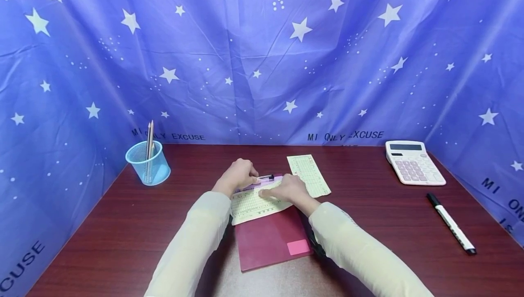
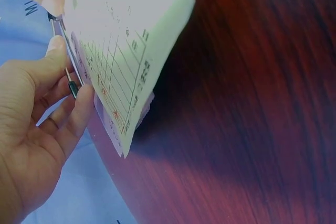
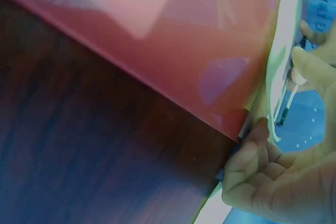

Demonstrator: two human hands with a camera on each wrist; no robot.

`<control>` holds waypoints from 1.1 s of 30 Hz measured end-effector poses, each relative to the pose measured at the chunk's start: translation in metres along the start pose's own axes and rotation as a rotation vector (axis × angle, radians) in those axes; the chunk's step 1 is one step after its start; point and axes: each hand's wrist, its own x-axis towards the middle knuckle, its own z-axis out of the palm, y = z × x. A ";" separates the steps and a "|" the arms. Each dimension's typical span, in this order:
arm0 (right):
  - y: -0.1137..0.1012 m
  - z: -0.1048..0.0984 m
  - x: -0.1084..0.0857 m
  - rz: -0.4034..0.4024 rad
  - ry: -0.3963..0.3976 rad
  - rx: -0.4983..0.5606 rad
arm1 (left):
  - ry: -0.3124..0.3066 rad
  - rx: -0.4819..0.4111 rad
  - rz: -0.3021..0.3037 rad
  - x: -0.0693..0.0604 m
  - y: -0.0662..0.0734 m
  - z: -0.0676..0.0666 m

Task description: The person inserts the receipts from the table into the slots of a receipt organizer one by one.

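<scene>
Printed sheets lie across the far part of the red folder, table centre. Left hand pinches the sheets' far edge beside a slim black-tipped rod. Right hand grips that edge, thumb on top, fingers curled beneath; it partly hides a loose sheet, far right. Calculator, marker well right; pencil cup far left.

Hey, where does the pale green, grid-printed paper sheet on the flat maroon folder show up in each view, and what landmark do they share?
Head: sheet below centre, partly hidden by the right hand.
Left wrist: sheet upper middle, tapering down to a corner.
Right wrist: sheet as a narrow, nearly edge-on strip, upper right.
Shared landmark: slim, black-tipped rod beside the sheet.
</scene>
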 end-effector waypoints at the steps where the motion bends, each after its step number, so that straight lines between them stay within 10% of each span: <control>1: 0.000 0.002 0.000 -0.010 0.004 -0.013 | 0.000 0.000 0.001 0.000 0.000 0.000; 33: -0.001 0.008 0.005 -0.021 0.069 -0.089 | 0.027 0.041 0.098 -0.001 -0.002 -0.002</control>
